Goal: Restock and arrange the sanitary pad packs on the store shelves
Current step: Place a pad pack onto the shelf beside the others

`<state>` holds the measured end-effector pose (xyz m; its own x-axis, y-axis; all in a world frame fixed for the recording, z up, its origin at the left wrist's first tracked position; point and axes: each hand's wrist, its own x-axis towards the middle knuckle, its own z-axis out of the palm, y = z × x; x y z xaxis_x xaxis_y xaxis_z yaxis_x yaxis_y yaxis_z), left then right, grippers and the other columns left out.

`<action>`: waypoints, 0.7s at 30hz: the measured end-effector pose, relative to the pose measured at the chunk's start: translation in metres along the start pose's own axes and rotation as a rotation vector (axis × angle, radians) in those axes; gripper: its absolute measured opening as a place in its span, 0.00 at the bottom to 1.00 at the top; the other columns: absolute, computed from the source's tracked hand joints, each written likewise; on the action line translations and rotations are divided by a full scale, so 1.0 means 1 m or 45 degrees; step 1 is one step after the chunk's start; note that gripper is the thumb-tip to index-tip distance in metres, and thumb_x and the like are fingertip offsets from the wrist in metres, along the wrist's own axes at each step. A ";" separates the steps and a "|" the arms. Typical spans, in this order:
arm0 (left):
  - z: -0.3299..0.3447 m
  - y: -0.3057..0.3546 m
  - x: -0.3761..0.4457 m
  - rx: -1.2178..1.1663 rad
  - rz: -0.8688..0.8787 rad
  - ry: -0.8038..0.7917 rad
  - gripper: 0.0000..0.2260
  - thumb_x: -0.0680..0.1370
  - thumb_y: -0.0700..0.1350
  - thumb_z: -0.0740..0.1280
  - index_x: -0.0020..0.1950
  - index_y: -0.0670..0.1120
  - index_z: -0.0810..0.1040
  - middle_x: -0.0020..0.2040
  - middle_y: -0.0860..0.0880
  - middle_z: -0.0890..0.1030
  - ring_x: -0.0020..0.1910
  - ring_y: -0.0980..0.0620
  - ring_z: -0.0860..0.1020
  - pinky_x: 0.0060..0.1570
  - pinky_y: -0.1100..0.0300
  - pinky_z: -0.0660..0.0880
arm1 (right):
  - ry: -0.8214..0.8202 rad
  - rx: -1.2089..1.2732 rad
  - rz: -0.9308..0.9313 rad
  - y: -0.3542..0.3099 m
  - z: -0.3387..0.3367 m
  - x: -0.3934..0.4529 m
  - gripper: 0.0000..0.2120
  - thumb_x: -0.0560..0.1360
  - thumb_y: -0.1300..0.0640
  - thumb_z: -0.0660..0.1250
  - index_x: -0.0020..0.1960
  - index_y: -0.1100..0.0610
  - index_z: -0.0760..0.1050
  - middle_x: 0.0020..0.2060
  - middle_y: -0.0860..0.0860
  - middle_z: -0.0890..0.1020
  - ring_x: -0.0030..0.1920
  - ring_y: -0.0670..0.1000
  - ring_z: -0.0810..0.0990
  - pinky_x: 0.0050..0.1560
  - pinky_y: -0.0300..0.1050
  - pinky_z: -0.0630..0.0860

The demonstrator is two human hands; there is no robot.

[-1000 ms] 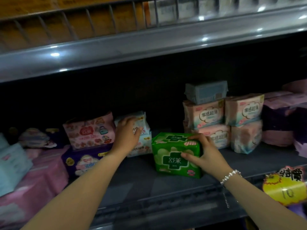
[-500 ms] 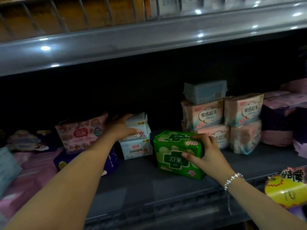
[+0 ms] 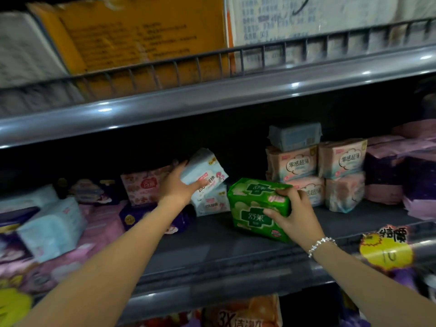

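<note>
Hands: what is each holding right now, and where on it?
Left hand grips the tilted white pack by its left end; right hand grips the green pack at its right end.

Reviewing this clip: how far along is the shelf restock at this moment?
Done: pink packs stand stacked at right. In hand: left hand tilts a white pack up off another white pack; right hand grips the green pack. Left: loose packs jumbled at left.

On the shelf point(image 3: 212, 241), the left hand point(image 3: 175, 185) holds a tilted white pack point(image 3: 204, 169) above another white pack point(image 3: 211, 202); just beside, the right hand point(image 3: 297, 214) grips a green pack point(image 3: 254, 204).
</note>
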<state>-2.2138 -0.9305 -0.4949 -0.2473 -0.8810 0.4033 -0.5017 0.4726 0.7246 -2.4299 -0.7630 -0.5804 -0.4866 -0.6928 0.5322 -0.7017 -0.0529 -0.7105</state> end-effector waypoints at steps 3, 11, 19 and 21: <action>-0.040 0.011 -0.043 -0.142 0.033 0.077 0.33 0.65 0.57 0.78 0.67 0.52 0.74 0.58 0.52 0.80 0.57 0.50 0.79 0.58 0.51 0.76 | 0.100 0.090 -0.056 -0.032 -0.002 -0.022 0.24 0.68 0.51 0.76 0.59 0.56 0.70 0.55 0.50 0.65 0.53 0.47 0.68 0.53 0.33 0.64; -0.121 -0.004 -0.181 -0.402 -0.142 0.249 0.23 0.70 0.53 0.75 0.62 0.54 0.71 0.51 0.57 0.77 0.45 0.61 0.77 0.35 0.66 0.72 | -0.058 0.289 -0.140 -0.090 0.002 -0.106 0.22 0.68 0.53 0.76 0.56 0.49 0.68 0.56 0.51 0.68 0.50 0.42 0.69 0.47 0.17 0.62; -0.133 -0.075 -0.304 -0.494 -0.456 0.229 0.26 0.66 0.56 0.77 0.61 0.54 0.74 0.55 0.53 0.80 0.50 0.51 0.81 0.48 0.48 0.80 | -0.415 0.357 -0.081 -0.084 0.023 -0.213 0.21 0.61 0.38 0.70 0.51 0.37 0.68 0.55 0.48 0.72 0.54 0.38 0.72 0.55 0.33 0.69; -0.126 -0.092 -0.329 -0.491 -0.516 0.209 0.25 0.66 0.57 0.78 0.59 0.55 0.75 0.55 0.52 0.81 0.51 0.51 0.81 0.49 0.48 0.80 | -0.454 0.336 -0.060 -0.073 0.029 -0.236 0.19 0.62 0.37 0.68 0.50 0.38 0.69 0.53 0.44 0.73 0.57 0.48 0.73 0.57 0.43 0.70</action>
<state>-1.9817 -0.6817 -0.6239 0.0487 -0.9927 0.1103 -0.1835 0.0997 0.9780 -2.2487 -0.6163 -0.6673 -0.2148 -0.8875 0.4077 -0.5396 -0.2401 -0.8070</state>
